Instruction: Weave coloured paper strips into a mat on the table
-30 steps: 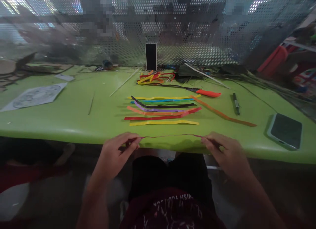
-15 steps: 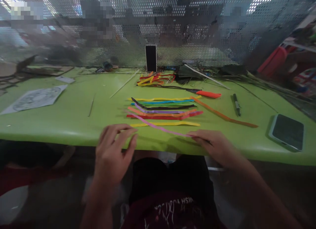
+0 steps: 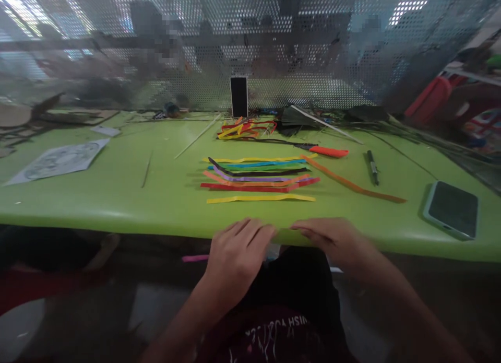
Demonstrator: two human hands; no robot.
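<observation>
My left hand (image 3: 238, 256) is closed at the table's front edge, with the end of a pink strip (image 3: 194, 258) sticking out on its left side. Just to the right, my right hand (image 3: 336, 240) has its fingers pinched together; anything between them is too small to make out. Beyond both hands several coloured strips lie roughly parallel, among them a yellow strip (image 3: 260, 198) nearest me, a red strip (image 3: 242, 187) and a black strip (image 3: 266, 173). An orange strip (image 3: 352, 185) slants off to their right.
An orange-handled cutter (image 3: 331, 152), a pen (image 3: 373, 167) and a phone (image 3: 452, 209) lie on the green table (image 3: 117, 211). A second phone (image 3: 239, 96) stands upright at the back, behind a tangle of strips (image 3: 238, 129). A printed paper (image 3: 58, 159) lies left.
My left hand has moved right and toward me, closing with the pink strip. That strip has left the table top. My right hand has shifted slightly nearer the front edge.
</observation>
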